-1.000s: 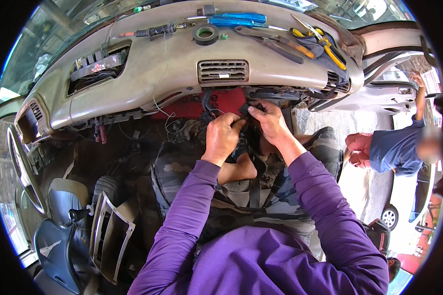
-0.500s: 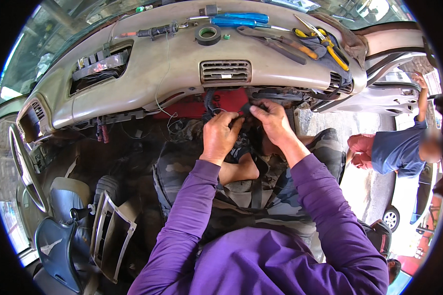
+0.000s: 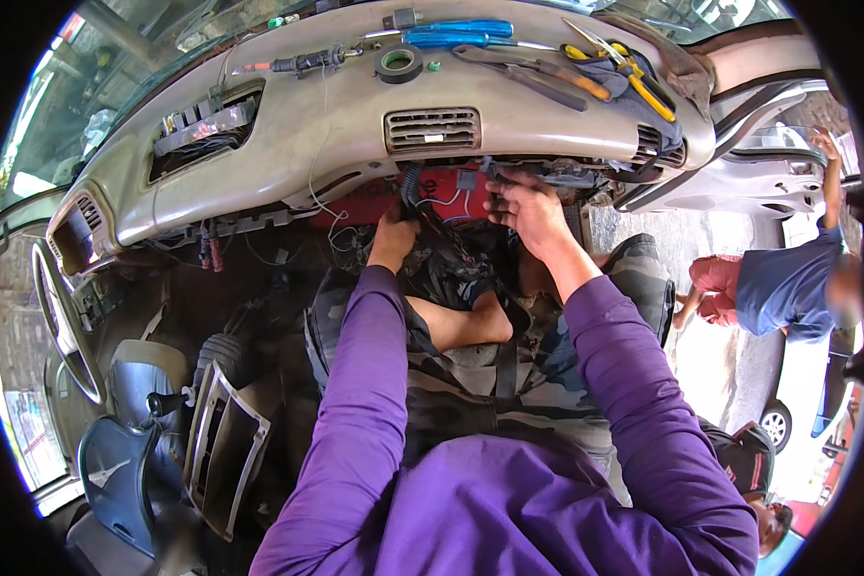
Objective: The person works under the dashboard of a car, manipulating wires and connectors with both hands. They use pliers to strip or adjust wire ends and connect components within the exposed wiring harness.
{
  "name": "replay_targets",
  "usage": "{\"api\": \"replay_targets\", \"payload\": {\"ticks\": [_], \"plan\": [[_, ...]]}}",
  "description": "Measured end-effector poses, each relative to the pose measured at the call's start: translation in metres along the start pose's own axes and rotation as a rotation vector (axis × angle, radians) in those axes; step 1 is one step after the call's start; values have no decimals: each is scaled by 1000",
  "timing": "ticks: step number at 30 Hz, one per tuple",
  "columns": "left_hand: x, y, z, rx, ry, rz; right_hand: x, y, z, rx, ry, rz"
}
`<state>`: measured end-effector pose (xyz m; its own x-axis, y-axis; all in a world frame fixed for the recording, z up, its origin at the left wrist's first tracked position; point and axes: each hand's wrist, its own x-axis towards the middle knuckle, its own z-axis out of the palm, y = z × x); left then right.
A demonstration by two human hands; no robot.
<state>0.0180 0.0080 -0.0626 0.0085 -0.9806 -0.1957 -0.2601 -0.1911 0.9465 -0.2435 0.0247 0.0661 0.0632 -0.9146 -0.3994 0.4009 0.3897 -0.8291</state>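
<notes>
Handling wiring below the middle air vent appears to be the step in hand. Below and left of that vent, the left hand curls at the dark bundle; whether it is clamped on it, I cannot tell. Below and right of the vent, the right hand has fingers bent and parted, near the grey connector block just under the vent. Next probably calls for a light pinch, without tugging the leads.
</notes>
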Motion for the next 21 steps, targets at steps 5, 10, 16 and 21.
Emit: {"api": "replay_targets", "payload": {"ticks": [5,10,16,21], "plan": [[-7,23,16,44,83,15,11,42,-35,-962,-50,-51],[-21,20,5,-32,5,129,-3,56,-16,-1328,-228,-219],[-22,15,4,-92,78,-163,-16,35,-6,-1542,-226,-348],[-25,34,16,-235,99,-70,-73,-71,28,-1102,-239,-555]]}}
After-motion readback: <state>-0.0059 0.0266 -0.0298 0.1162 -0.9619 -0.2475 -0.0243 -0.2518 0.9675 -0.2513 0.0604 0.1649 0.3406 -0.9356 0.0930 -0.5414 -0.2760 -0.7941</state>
